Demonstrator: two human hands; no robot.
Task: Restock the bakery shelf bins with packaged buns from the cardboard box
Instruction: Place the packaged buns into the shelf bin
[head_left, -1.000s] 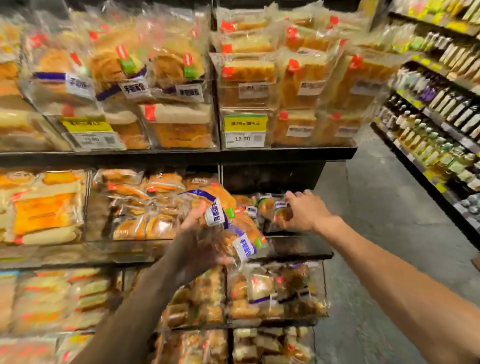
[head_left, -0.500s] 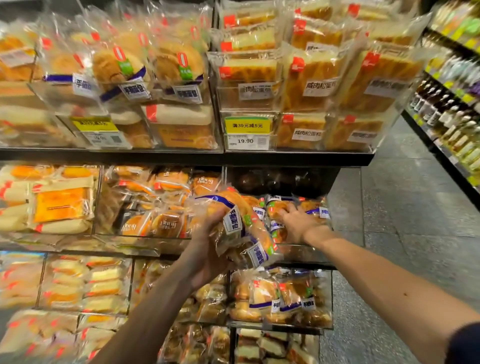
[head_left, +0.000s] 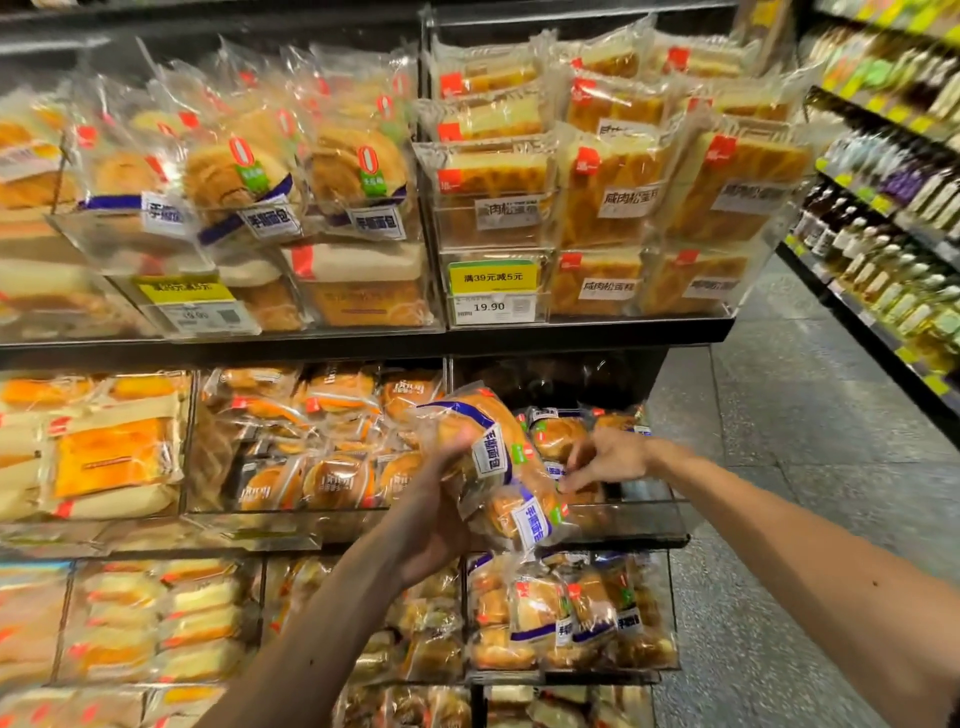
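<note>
My left hand (head_left: 436, 512) grips a bunch of clear packaged buns (head_left: 491, 447) with blue-and-white labels, held up in front of the middle shelf. My right hand (head_left: 605, 460) reaches over the clear bin (head_left: 636, 519) at the right end of that shelf. Its fingers are spread and point down, touching the bun packs (head_left: 556, 436) that lie inside. The bin is only partly filled, and dark space shows behind the packs. The cardboard box is out of view.
The upper shelf holds stacked bread packs and a yellow price tag (head_left: 491, 291). A lower bin (head_left: 571, 618) holds the same buns. Left bins are full of other breads. Grey aisle floor (head_left: 805, 467) runs along the right, edged by a shelf of bottles (head_left: 883, 270).
My right hand carried a bun pack into the right bin, set it among the others and spread its fingers. My left hand kept hold of its packs.
</note>
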